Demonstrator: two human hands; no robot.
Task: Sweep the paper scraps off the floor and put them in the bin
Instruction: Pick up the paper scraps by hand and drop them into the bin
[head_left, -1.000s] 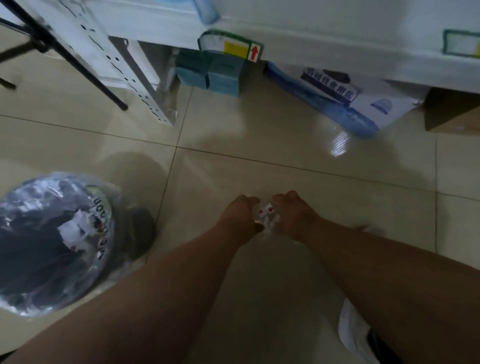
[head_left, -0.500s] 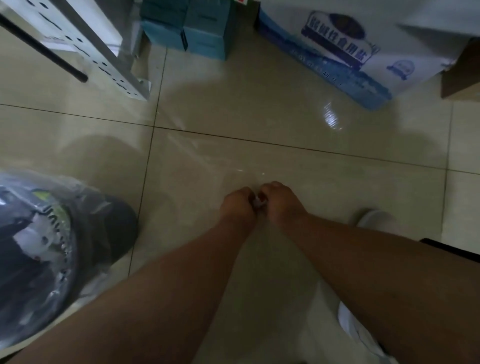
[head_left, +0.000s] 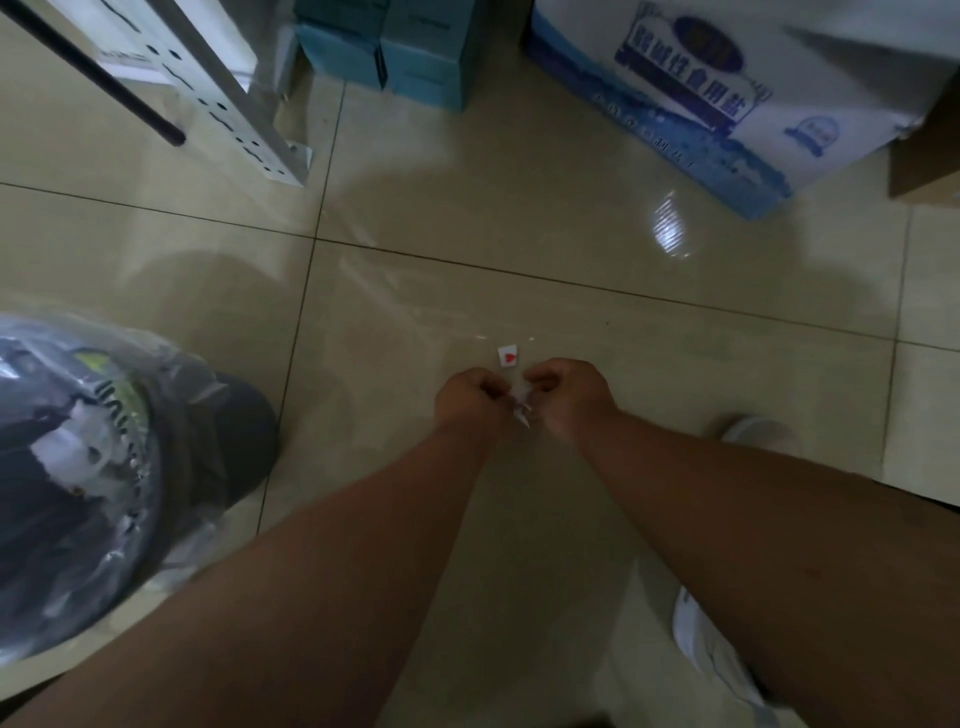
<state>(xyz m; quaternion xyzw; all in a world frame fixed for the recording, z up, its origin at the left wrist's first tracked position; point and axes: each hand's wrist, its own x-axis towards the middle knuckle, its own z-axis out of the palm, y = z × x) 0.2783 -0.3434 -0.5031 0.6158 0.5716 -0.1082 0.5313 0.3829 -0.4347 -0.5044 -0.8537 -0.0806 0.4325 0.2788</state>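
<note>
Head view, looking down at a glossy beige tiled floor (head_left: 519, 208). My left hand (head_left: 467, 397) and my right hand (head_left: 569, 397) are held close together low over the tiles, knuckles toward the camera, fingers of both curled inward. Between them sits a small wad of white paper scraps (head_left: 521, 410); the fingertips of both hands pinch it from either side. How much paper is inside each fist I cannot tell.

One loose scrap (head_left: 508, 357), white with a red heart mark, lies just beyond my hands; whether it rests on the tile or is in the air I cannot tell. It is apart from both hands.

The bin (head_left: 78, 493) stands at the left edge, well apart from my hands, lined with a clear plastic bag; white paper shows inside it against a dark interior.

Along the far side: a white perforated metal upright (head_left: 244, 119) with a black rod (head_left: 104, 78) crossing in front of it, teal boxes (head_left: 395, 57), and a white and blue printed carton (head_left: 701, 88). A brown box corner (head_left: 930, 161) shows at the right edge. My shoe tip (head_left: 748, 428) sits just right of my right forearm.
</note>
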